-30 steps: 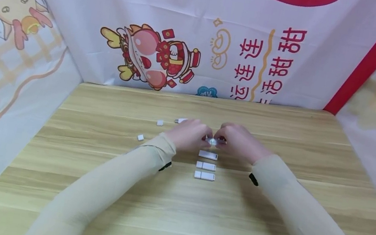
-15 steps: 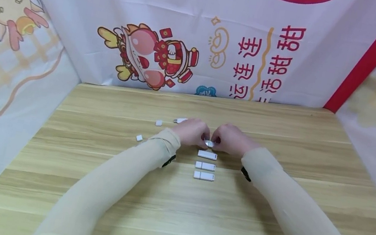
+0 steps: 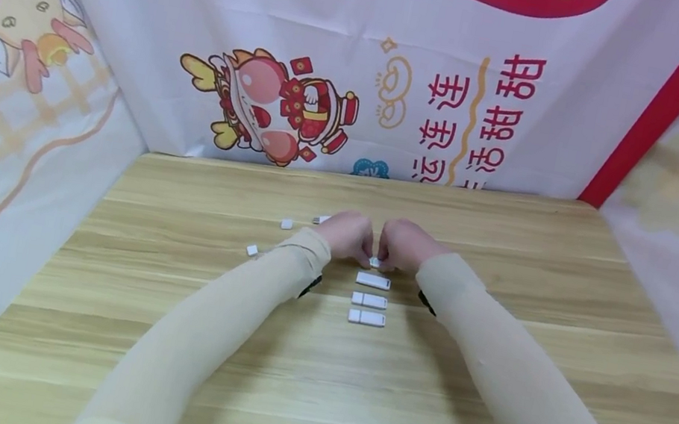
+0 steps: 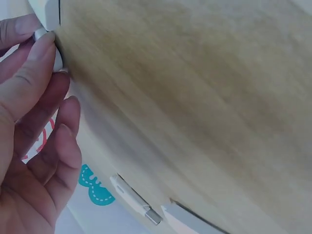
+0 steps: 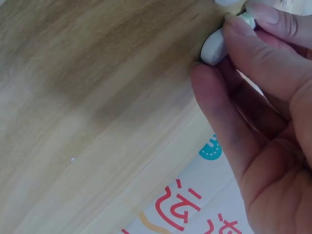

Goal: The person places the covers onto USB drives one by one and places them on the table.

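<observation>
Printed white cloth [image 3: 319,19] hangs behind the far edge of the wooden table [image 3: 540,270], bearing a sideways cartoon figure [image 3: 269,107] and red characters [image 3: 443,128]; pale patterned cloth also runs along the left and right edges. Both hands meet in the table's far half, about midway between its side edges. The left hand [image 3: 349,235] pinches a small white stick [image 3: 374,263] between thumb and fingertips, its last fingers curled loosely. The right hand [image 3: 405,245] pinches the other end of that stick; whether it touches the table I cannot tell. Just nearer the person, three white sticks [image 3: 373,301] lie in a column, apart from one another and roughly parallel to the far edge. Just beyond the left hand, partly hidden by it in the head view, lies an uncapped stick [image 4: 129,192], its metal plug [image 4: 154,216] toward the left edge. Two small white caps [image 3: 286,224] lie left of the hands, one of them closer to the far edge
</observation>
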The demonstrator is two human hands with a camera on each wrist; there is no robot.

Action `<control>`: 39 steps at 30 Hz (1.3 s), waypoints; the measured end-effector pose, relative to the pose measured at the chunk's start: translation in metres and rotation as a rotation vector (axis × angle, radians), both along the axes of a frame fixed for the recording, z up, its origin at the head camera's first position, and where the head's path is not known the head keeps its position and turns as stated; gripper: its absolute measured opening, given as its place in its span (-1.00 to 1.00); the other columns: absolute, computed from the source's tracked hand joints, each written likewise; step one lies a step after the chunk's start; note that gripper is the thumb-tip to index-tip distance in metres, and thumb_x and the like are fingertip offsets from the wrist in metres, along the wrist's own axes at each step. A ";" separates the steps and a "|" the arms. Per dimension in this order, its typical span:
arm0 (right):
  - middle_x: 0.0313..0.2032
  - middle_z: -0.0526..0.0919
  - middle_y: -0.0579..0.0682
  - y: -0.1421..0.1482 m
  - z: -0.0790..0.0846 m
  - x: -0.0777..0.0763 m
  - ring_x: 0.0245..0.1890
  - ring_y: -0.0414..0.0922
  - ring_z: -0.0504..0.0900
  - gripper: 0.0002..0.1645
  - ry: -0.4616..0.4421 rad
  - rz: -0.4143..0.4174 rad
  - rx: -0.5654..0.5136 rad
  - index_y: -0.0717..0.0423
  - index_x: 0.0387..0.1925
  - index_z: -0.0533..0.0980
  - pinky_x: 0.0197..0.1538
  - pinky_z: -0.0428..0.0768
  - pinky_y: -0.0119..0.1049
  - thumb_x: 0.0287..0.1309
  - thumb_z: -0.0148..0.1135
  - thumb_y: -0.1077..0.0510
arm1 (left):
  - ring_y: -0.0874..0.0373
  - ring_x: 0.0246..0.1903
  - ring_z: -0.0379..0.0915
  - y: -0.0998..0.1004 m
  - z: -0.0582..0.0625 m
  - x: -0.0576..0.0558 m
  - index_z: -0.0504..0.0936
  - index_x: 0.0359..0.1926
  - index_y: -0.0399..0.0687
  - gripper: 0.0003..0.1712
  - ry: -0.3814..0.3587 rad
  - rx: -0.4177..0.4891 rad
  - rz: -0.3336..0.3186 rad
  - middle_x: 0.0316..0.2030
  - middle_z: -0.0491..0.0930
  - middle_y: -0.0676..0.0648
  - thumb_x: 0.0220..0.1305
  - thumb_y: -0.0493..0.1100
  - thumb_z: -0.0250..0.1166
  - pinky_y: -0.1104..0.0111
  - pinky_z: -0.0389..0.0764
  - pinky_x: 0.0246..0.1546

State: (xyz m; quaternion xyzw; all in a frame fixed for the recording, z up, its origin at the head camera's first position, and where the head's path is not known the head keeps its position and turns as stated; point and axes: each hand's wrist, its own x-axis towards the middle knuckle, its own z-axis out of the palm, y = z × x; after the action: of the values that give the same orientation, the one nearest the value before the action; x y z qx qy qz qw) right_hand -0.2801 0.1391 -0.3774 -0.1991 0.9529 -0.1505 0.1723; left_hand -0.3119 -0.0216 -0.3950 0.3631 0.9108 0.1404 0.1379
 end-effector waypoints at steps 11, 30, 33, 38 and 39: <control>-0.43 0.63 -0.01 -0.007 0.002 0.003 -0.34 -0.05 0.57 -0.86 0.024 -0.053 0.009 0.12 -0.49 0.63 -0.16 0.57 -0.22 0.02 0.44 0.36 | 0.26 -0.45 0.54 0.001 -0.007 0.001 0.78 -0.49 0.04 -0.90 0.058 0.019 -0.004 -0.58 0.64 0.19 0.02 -0.13 0.58 0.42 0.56 -0.28; -0.41 0.64 -0.02 -0.005 0.002 0.002 -0.35 -0.06 0.56 -0.86 -0.025 -0.033 0.020 0.11 -0.46 0.64 -0.19 0.57 -0.22 -0.02 0.46 0.35 | 0.24 -0.46 0.54 0.006 -0.003 0.015 0.78 -0.50 0.03 -0.88 0.098 -0.009 0.038 -0.59 0.64 0.18 -0.03 -0.16 0.60 0.46 0.54 -0.30; -0.42 0.66 -0.03 -0.002 0.000 0.004 -0.35 -0.06 0.57 -0.89 -0.022 -0.022 -0.001 0.11 -0.44 0.67 -0.19 0.58 -0.21 0.00 0.49 0.31 | 0.26 -0.45 0.56 0.003 -0.005 0.016 0.79 -0.45 -0.01 -0.89 0.064 0.005 0.052 -0.54 0.68 0.15 -0.01 -0.17 0.59 0.49 0.54 -0.30; -0.44 0.66 -0.04 -0.002 -0.001 0.004 -0.37 -0.07 0.58 -0.88 0.002 -0.018 -0.027 0.10 -0.41 0.68 -0.19 0.59 -0.20 -0.01 0.51 0.31 | 0.26 -0.41 0.57 -0.002 -0.004 0.015 0.80 -0.39 -0.03 -0.89 0.018 0.035 0.083 -0.49 0.70 0.10 0.02 -0.18 0.57 0.49 0.55 -0.27; -0.43 0.66 -0.04 -0.003 -0.001 0.004 -0.36 -0.07 0.58 -0.88 -0.001 -0.014 -0.027 0.10 -0.40 0.68 -0.19 0.58 -0.20 0.00 0.50 0.31 | 0.26 -0.40 0.58 -0.004 -0.005 0.015 0.80 -0.38 -0.03 -0.89 0.017 0.039 0.087 -0.48 0.71 0.10 0.03 -0.17 0.56 0.49 0.55 -0.26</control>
State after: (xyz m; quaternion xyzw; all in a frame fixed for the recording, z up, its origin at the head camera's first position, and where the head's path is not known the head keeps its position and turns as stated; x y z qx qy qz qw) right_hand -0.2758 0.1358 -0.3782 -0.1945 0.9520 -0.1649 0.1692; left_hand -0.2971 -0.0253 -0.4001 0.3267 0.9239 0.1609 0.1170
